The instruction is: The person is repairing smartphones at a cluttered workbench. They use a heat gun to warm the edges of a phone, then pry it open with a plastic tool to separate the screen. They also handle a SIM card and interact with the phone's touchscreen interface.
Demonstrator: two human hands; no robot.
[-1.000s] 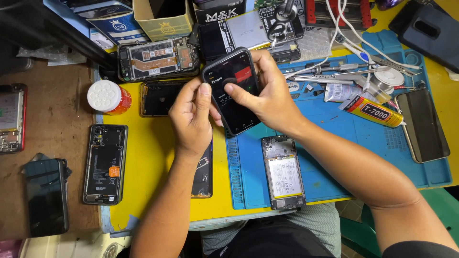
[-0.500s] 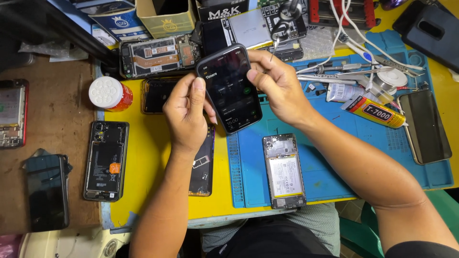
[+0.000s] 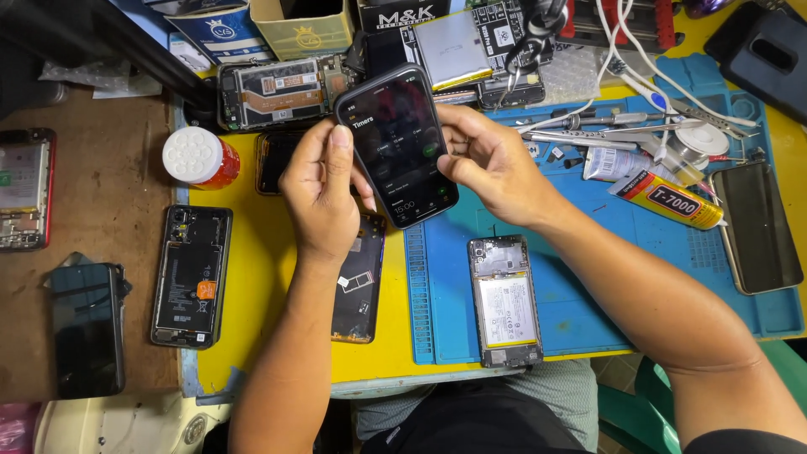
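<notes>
I hold a black smartphone [image 3: 398, 143] with both hands above the yellow tabletop [image 3: 252, 277]; its screen is lit and shows a dark timer menu. My left hand [image 3: 321, 192] grips the phone's left edge, thumb up along the side. My right hand [image 3: 487, 164] grips the right edge, its thumb resting on the screen. Below my left hand lies an opened phone [image 3: 360, 282] with its back off. On the blue work mat [image 3: 588, 319] under my right forearm lies another opened phone [image 3: 504, 301] showing its battery.
A red jar with a white lid [image 3: 198, 157], an opened black phone [image 3: 191, 276], a dark phone [image 3: 86, 329] and a red-framed phone [image 3: 23, 187] lie left. A yellow glue tube [image 3: 668, 200], tweezers and a dark phone [image 3: 756, 227] lie right. Boxes and phone parts crowd the far edge.
The screen has changed from a view with a red patch to a dark timer menu. My right thumb has moved onto the display. The phone has shifted slightly.
</notes>
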